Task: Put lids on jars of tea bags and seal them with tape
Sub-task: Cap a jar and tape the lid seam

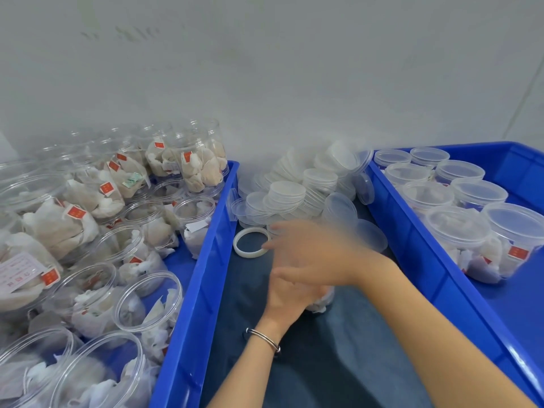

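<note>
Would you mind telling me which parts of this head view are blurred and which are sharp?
Head view: the right hand is smeared by motion blur, so its fingers are indistinct; the left hand below is slightly soft; the open jars and blue bin look fairly sharp; the wide lens bends the bin edges.

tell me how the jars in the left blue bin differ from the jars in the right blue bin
The jars in the left bin have open mouths with no lids; the jars in the right bin all have clear lids on. The left jars lie tipped at many angles, piled against each other; the right jars stand upright in neat rows. Both sets are clear plastic and hold white tea bags with red tags.
</note>
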### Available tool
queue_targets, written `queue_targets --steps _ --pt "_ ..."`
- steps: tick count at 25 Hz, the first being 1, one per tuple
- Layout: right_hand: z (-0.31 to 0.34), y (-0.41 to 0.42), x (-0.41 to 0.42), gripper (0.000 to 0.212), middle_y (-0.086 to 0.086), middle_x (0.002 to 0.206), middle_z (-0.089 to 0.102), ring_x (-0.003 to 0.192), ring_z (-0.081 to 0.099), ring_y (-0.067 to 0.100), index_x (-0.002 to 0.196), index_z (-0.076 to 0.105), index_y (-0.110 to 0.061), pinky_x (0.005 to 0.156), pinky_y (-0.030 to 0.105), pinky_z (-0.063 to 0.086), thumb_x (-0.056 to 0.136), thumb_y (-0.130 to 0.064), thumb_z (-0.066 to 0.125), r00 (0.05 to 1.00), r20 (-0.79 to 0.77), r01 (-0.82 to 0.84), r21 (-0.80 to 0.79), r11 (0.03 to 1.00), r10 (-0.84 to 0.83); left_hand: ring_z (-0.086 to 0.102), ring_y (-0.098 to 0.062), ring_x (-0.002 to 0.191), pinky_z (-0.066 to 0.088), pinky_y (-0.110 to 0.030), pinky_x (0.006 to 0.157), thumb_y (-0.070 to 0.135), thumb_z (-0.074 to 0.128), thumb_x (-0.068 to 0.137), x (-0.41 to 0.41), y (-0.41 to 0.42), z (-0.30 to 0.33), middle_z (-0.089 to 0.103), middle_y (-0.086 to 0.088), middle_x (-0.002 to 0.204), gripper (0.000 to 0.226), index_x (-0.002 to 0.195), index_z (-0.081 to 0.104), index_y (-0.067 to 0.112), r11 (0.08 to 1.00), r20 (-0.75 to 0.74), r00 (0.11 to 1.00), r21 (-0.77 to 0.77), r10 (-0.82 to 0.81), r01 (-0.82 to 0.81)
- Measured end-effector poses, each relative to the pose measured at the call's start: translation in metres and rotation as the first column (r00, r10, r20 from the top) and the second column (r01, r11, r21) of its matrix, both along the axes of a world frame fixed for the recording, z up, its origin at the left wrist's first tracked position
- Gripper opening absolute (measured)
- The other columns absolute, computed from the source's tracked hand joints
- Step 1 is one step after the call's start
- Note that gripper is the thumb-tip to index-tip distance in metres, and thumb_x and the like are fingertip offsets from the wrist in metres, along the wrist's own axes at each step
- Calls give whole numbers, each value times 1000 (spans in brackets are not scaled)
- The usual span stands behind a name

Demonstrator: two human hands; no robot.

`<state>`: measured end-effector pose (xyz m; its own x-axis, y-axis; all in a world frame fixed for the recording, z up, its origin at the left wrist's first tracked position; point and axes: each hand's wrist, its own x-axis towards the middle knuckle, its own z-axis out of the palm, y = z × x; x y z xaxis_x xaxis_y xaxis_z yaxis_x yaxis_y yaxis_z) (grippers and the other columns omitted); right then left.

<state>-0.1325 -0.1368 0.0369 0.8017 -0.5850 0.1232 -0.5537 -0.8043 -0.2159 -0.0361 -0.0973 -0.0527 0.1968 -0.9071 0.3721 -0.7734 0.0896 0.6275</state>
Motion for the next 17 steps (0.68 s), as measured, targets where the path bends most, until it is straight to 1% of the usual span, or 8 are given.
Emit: queue_targets --steps 2,4,8,10,12,14,15,17 --pt "-8 0 -8 37 -16 140 46 131 38 6 126 56 -43 101 36 34 91 -52 50 994 45 -95 -139 986 102 62 -9 79 49 -12 65 35 86 57 -2 -4 3 69 -9 100 52 102 70 17 1000 120 993 -21 -5 7" --pt "-19 10 -4 26 -10 119 63 115 56 14 111 69 -33 84 38 44 91 -40 53 985 171 36 -296 954 16 67 -19 82 53 -23 68 45 87 47 -6 -5 2 72 -7 91 63 101 72 14 984 382 923 -176 42 28" --pt "-30 15 10 37 -8 104 67 100 62 17 98 72 -29 74 37 46 91 -41 38 953 305 113 -353 929 0 58 -17 97 49 -28 77 40 86 52 -1 -2 3 72 -2 100 74 113 53 16 972 62 998 -235 31 -15" --pt "-22 8 1 40 -14 121 62 113 55 2 115 65 -35 86 24 45 94 -46 34 810 583 32 65 997 -64 62 -1 98 49 -21 75 31 88 55 -3 5 2 67 6 104 62 108 55 28 982 -216 973 -187 -77 36" --pt "-31 -3 -17 35 -14 132 55 122 47 -4 128 57 -30 94 12 39 100 -37 36 556 758 -48 440 897 -342 59 3 106 46 -11 81 35 89 53 1 10 -5 62 11 114 72 114 51 33 988 -532 837 -146 -127 58" --pt "-52 -14 -46 36 -5 138 50 126 46 8 133 51 -22 103 27 37 100 -35 40 671 536 313 422 851 -512 54 4 113 41 -8 89 44 87 51 5 13 -8 58 11 123 79 119 48 32 988 -563 815 -129 -139 80" --pt "-65 -14 -60 44 -2 145 42 131 41 13 137 45 -20 108 40 32 98 -42 41 792 246 467 345 814 -558 52 4 116 41 -9 93 47 86 51 8 13 -6 56 10 126 81 120 47 31 989 -569 810 -122 -141 86" --pt "-91 -12 -76 56 -6 152 27 142 22 14 144 33 -22 111 62 14 97 -52 38 836 -224 539 164 826 -501 48 1 123 41 -20 102 50 85 50 12 9 1 52 9 131 90 128 43 31 990 -569 811 -114 -133 83"
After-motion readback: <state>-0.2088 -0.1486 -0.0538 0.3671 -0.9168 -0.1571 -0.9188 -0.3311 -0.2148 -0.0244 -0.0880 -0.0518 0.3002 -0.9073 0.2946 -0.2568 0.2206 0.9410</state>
